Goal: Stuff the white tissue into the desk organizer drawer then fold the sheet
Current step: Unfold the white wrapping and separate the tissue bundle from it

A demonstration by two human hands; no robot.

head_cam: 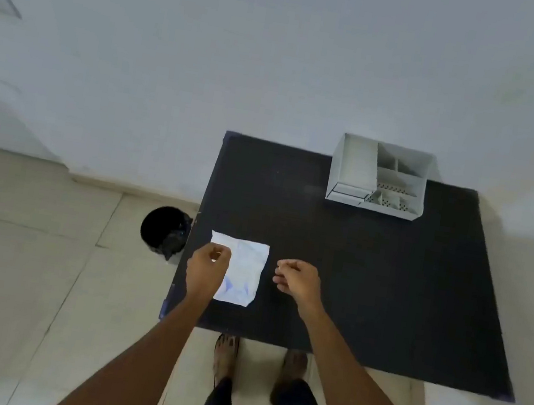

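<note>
A crumpled white sheet (245,270) lies flat near the front left corner of the black table (370,269). My left hand (205,271) rests over the sheet's left edge, fingers pinched on that edge. My right hand (297,278) hovers just right of the sheet, fingers loosely curled, holding nothing and apart from the paper. The white desk organizer (380,177) stands at the table's far side against the wall; its small drawer (348,193) at the lower left looks closed. No separate white tissue is visible.
A black waste bin (166,230) stands on the tiled floor just left of the table. A white wall rises behind the table. My feet (261,361) show below the table's front edge.
</note>
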